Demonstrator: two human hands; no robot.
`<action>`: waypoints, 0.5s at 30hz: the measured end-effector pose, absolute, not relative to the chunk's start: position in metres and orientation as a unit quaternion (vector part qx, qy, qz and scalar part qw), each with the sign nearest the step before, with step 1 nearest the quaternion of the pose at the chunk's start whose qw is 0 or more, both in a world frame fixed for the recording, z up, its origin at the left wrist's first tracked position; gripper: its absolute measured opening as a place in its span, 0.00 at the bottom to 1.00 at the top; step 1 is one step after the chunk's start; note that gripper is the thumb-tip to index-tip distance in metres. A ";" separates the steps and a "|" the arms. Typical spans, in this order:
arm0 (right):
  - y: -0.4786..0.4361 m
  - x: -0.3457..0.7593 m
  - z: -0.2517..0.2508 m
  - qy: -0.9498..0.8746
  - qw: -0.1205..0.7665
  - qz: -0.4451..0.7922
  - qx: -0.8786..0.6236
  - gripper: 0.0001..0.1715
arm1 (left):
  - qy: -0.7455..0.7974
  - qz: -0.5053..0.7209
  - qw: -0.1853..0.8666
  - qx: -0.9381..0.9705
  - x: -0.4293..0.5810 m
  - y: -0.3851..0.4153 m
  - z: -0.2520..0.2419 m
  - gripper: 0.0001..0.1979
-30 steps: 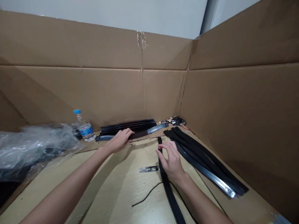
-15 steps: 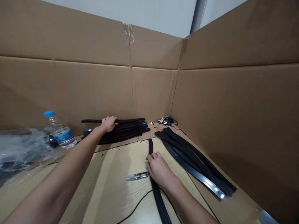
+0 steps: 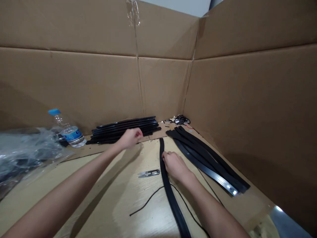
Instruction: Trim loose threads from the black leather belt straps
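A long black rubber strip [image 3: 170,195] runs along the wooden table towards me. My right hand [image 3: 175,165] lies at its right side with curled fingertips gripping its edge. My left hand [image 3: 130,138] hovers above the table just in front of a flat stack of black strips [image 3: 123,127] by the back wall. Its fingers are curled in and slightly blurred, and nothing shows in them. Small metal thread snips [image 3: 149,173] lie just left of the long strip, between my hands.
A second pile of black strips [image 3: 208,160] fans along the right cardboard wall [image 3: 260,105]. A thin black cord [image 3: 146,205] lies near me. A water bottle [image 3: 67,130] and a crumpled plastic bag [image 3: 24,152] sit at left. Small bits [image 3: 179,119] fill the corner.
My left hand has drawn back from the top of the rear stack towards the middle. My right hand shifted slightly along the long strip. The camera tilted down.
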State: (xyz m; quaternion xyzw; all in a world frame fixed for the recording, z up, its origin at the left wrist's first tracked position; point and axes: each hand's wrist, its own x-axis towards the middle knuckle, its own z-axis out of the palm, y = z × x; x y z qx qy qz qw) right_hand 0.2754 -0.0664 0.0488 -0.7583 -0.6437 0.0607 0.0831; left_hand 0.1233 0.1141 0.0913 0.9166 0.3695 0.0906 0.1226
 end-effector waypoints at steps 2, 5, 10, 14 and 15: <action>-0.071 0.276 0.051 -0.647 0.083 0.077 -0.754 0.13 | 0.329 0.037 0.172 0.928 0.115 0.063 0.080 0.07; -0.077 0.277 0.052 -0.663 0.084 0.099 -0.738 0.19 | 0.320 0.001 0.208 0.924 0.093 -0.006 0.063 0.05; -0.078 0.275 0.045 -0.697 0.097 0.130 -0.699 0.23 | 0.319 0.009 0.207 0.925 0.068 -0.061 0.040 0.06; -0.072 0.274 0.036 -0.706 0.099 0.140 -0.687 0.16 | 0.305 0.023 0.210 0.929 0.059 -0.071 0.026 0.11; -0.071 0.274 0.034 -0.709 0.099 0.142 -0.684 0.15 | 0.295 0.026 0.211 0.931 0.056 -0.072 0.024 0.12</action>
